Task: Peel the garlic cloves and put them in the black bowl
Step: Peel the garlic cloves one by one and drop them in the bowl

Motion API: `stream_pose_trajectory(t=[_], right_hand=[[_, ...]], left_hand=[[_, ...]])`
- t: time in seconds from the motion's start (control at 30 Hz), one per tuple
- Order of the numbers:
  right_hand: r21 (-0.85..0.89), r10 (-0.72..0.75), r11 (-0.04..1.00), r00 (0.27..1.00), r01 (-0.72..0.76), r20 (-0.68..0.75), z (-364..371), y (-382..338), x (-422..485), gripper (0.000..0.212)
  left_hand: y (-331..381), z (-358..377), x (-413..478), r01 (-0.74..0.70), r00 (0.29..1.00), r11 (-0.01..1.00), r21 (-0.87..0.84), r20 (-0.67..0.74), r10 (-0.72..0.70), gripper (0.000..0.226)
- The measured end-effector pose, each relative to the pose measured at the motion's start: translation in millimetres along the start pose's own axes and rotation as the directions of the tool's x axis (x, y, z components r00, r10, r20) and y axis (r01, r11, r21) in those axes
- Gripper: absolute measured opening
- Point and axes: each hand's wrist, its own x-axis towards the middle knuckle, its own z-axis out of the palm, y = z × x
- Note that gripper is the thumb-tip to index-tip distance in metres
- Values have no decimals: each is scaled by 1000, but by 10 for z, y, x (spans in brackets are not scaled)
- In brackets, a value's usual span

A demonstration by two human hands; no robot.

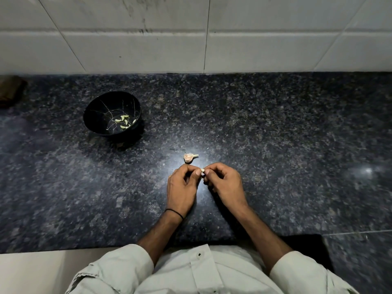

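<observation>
1. Left hand (pixel 182 187) and right hand (pixel 224 183) are together over the dark speckled countertop (pixel 275 134), fingertips meeting, knuckles up.
2. A garlic clove (pixel 202 170) sits between the two hands, pinched at the fingertips. Only its pale top shows; the rest is hidden by the fingers.
3. Left hand: fingers curled, thumb and forefinger gripping the clove from its side.
4. Right hand: fingers curled, thumb and forefinger gripping the same clove from the opposite side. The other fingers are tucked under; cannot tell whether they touch the clove.
5. A garlic piece (pixel 189 158) with papery pinkish skin and a short stem lies on the countertop just beyond the left hand's fingertips, apart from them.
6. A tiny white fleck (pixel 207 148) lies a little further out, beyond the joined fingertips.
7. The black bowl (pixel 95 111) stands well apart from both hands, beyond and to the left of the left hand. It has thin pale vein lines inside.
8. Several peeled cloves (pixel 124 122), pale yellow-green, lie at the bowl's bottom on the side nearer the hands.
9. A thin black band (pixel 175 213) circles the left wrist.
10. Pale shirt sleeves (pixel 118 270) are rolled back on both forearms, behind the hands.
11. A white tiled wall (pixel 254 39) rises at the counter's far edge, well beyond both hands.
</observation>
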Motion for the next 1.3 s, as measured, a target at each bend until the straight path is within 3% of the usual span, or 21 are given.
stream_pose_trajectory(t=[0.23,0.4,0.6,0.87,1.0,1.13,1.3], right_hand=[[-45,-8,999,1000,7,-25,9,4,5,13],[-155,-39,987,999,33,-33,14,-22,2,12],[-274,-82,959,997,77,-8,11,-27,-9,13],[-174,-36,984,999,32,-20,-9,5,10,10],[-97,-48,994,997,53,54,-37,-10,19,3],[7,-19,1000,1000,19,19,-12,17,5,8],[-36,-41,999,997,38,-71,80,16,-51,10]], left_hand=[[30,-10,1,16,1000,999,-38,18,-16,10],[135,-17,-4,50,999,986,-157,14,-49,13],[127,-23,13,52,999,985,-163,13,-51,14],[128,-25,5,70,997,981,-179,-1,-72,17],[162,-26,-4,83,997,981,-177,3,-84,16],[176,-38,-21,46,999,993,-107,-5,-47,10],[106,-54,-43,-56,998,997,62,-16,57,11]])
